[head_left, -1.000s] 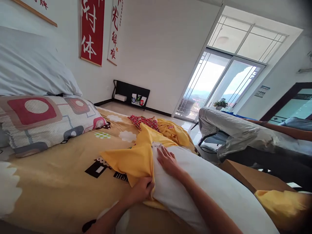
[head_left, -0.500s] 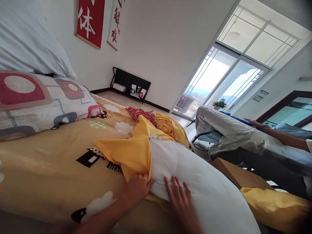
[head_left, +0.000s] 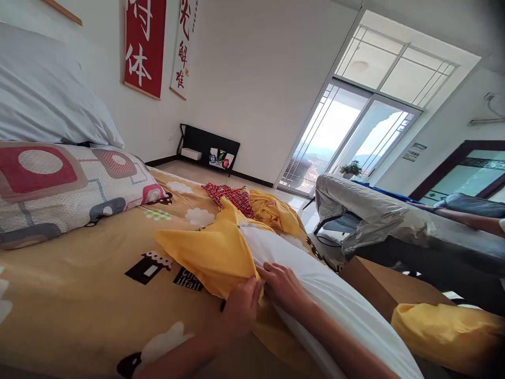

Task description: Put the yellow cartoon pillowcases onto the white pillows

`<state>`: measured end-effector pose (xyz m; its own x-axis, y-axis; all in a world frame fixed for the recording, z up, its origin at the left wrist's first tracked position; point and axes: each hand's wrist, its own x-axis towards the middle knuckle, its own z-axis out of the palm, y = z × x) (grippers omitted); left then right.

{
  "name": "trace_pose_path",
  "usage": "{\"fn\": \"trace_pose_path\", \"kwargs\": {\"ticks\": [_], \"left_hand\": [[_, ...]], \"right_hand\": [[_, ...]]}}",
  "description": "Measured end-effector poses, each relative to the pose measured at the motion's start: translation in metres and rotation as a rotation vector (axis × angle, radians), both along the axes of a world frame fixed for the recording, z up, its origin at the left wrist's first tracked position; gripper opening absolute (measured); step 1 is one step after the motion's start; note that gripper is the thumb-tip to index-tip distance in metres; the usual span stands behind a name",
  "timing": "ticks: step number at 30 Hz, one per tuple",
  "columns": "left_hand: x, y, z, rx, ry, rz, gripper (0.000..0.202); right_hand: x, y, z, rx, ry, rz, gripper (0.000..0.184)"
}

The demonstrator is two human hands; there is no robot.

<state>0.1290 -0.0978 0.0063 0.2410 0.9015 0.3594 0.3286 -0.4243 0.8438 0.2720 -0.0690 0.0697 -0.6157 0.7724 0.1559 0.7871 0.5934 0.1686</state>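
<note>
A yellow pillowcase (head_left: 209,252) lies on the patterned bed sheet (head_left: 98,295), covering the far end of a large white pillow (head_left: 335,289). My left hand (head_left: 242,305) is closed on the open edge of the pillowcase, fingers pinched on the cloth. Just to its right, my right hand (head_left: 282,284) has its fingers bent and closed on the white pillow, right at that edge. The pillow's fabric is drawn into folds near my fingertips. My right forearm lies across the pillow, and the fingertips of both hands are partly hidden.
A patterned pillow (head_left: 71,184) and a white pillow (head_left: 43,89) are at the left. Red checked cloth (head_left: 232,197) and crumpled yellow cloth (head_left: 276,210) lie beyond. On the right are a cardboard box (head_left: 379,287), a yellow bundle (head_left: 445,331) and another person's arm (head_left: 469,217).
My right hand has moved left from lying spread on the pillow to gripping it beside my left hand. My left hand has shifted slightly right, stretching the pillowcase edge.
</note>
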Motion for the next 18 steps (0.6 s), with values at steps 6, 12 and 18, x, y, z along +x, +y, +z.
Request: {"fn": "trace_pose_path", "kwargs": {"ticks": [6,12,18], "left_hand": [[0.014,-0.010,-0.001,-0.006,0.005,-0.054,0.038],[-0.021,-0.014,-0.020,-0.043,0.004,-0.086,0.037],[-0.035,-0.014,-0.028,-0.093,0.059,-0.056,0.037]], "right_hand": [[-0.006,0.011,-0.025,-0.203,0.079,0.058,0.011],[-0.003,-0.037,-0.042,0.125,-0.003,-0.014,0.030],[0.025,-0.083,-0.076,0.582,-0.144,-0.285,0.070]]}}
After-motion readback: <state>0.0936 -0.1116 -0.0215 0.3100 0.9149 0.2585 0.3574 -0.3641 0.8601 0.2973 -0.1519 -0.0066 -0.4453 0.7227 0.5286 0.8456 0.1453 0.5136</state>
